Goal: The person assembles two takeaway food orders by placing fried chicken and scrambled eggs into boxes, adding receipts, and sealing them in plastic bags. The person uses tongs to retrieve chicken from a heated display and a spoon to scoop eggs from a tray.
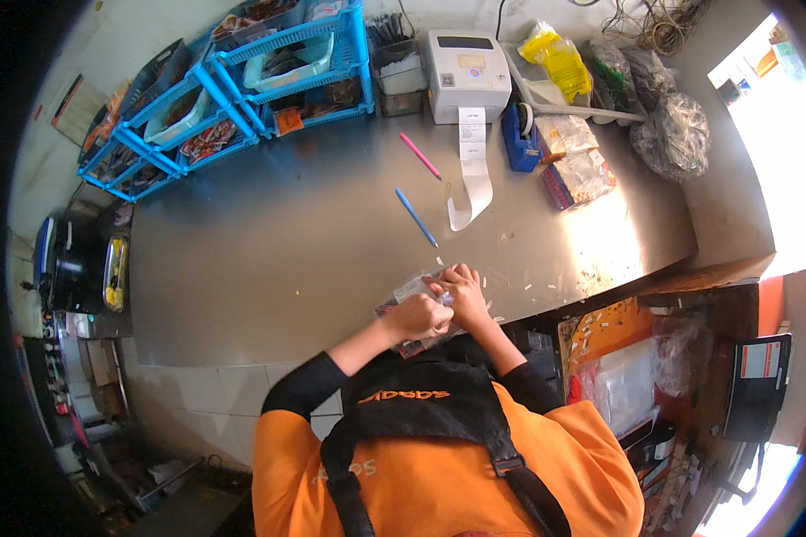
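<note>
Left hand (418,316): clenched on the packet (414,291).
Right hand (462,295): pinching the packet's top, touching the left.
Packet: between both hands, on the table (269,259) edge.
Risk: it may slip off; the grip looks small.

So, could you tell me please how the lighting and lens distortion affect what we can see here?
In the head view, daylight blows out the doorway at right and throws glare on the steel table; fisheye bends the table edges and blue racks, with a black rim; the hands, left hand and right hand, are small, their packet indistinct.
</note>
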{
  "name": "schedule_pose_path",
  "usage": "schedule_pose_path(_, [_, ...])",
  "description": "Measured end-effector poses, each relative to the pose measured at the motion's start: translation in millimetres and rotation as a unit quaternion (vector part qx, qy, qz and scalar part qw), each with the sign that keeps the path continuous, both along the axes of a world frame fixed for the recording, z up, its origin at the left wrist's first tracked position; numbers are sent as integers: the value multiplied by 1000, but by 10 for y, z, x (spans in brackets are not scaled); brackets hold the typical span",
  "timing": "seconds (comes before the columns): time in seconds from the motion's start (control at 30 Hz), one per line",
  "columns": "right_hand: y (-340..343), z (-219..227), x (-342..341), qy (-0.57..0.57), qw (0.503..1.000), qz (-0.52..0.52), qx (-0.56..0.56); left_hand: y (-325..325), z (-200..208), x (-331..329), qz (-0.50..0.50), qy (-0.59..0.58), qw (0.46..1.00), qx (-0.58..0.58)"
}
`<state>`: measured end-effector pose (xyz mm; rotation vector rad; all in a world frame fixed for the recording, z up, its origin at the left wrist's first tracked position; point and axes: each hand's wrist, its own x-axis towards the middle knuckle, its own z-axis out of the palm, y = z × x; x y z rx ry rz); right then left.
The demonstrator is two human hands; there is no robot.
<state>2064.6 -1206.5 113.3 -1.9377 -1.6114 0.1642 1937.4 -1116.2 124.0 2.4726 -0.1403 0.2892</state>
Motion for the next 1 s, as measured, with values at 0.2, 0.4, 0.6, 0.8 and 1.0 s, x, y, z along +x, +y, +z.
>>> schedule_pose_path(0.2, [-63,17,-28,102,993,-43,35,-78,-186,-100,224,38,652,-724])
schedule_pose_path(0.4, [-134,185,-70,272,960,-22,60,54,-293,-198,145,1,543,-827])
schedule_pose_path(0.6, [-30,305,160,283,954,61,-74,46,-143,-137,162,53,692,-701])
schedule_pose_path(0.8, [81,136,10,317,947,1,-42,-195,132,-55,303,9,933,-196])
schedule_pose_path(1.0, [33,-20,-172,213,976,-1,54,-49,54,-187,336,16,867,-367])
